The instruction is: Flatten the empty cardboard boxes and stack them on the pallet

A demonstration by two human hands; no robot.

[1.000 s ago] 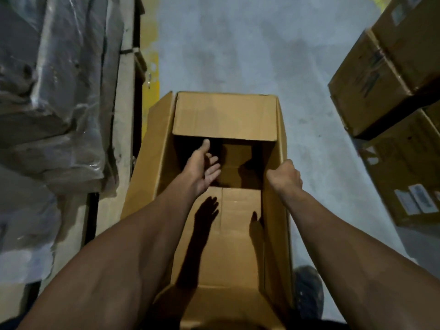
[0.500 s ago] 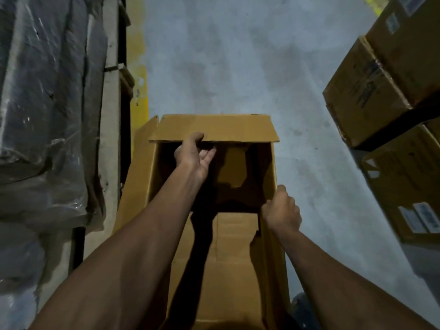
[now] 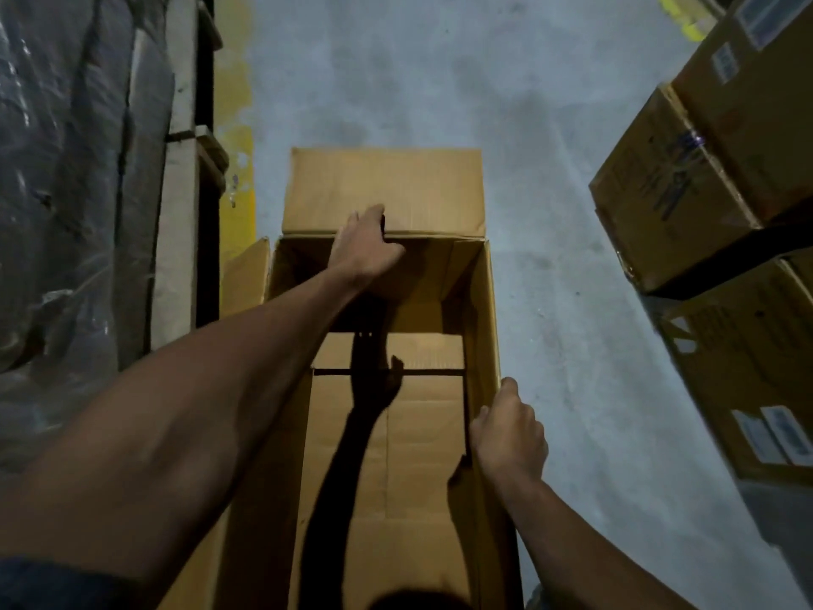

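at the far left stands a wrapped stack under dark plastic film, with a pale wooden edge beside it and a yellow line painted on the grey floor. next comes the open cardboard box, standing on the floor between the wrapped stack and the cartons, its far flap folded outward and a smaller flap sticking out at its left corner. the left hand reaches to the far rim, thumb on the flap's crease and fingers curled over the edge into the box, gripping it. its shadow falls across the bottom panels inside. the right hand clamps the right wall's top edge, fingers curled around it. at the right, sealed cartons sit stacked, some with white labels.
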